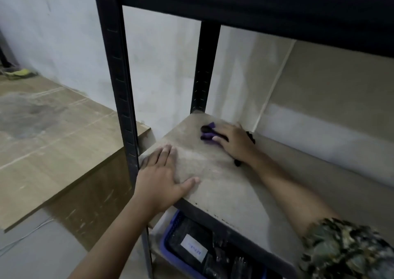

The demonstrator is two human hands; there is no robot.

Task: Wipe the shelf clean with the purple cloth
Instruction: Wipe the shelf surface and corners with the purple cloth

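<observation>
A dusty beige shelf board (213, 172) sits in a black metal rack. The purple cloth (207, 134), with dark patches, lies near the board's back left corner. My right hand (234, 143) lies on top of the cloth, palm down, and presses it against the board; most of the cloth is hidden under the hand. My left hand (164, 178) rests flat on the front left corner of the shelf, fingers straight and thumb spread along the front edge.
Black rack uprights stand at the front left (119, 99) and back (205, 69). A dark upper shelf (255, 1) hangs overhead. A blue basket (170, 236) with dark items sits below. A leaning board (330, 86) is at the back right, a low wooden platform (53, 129) to the left.
</observation>
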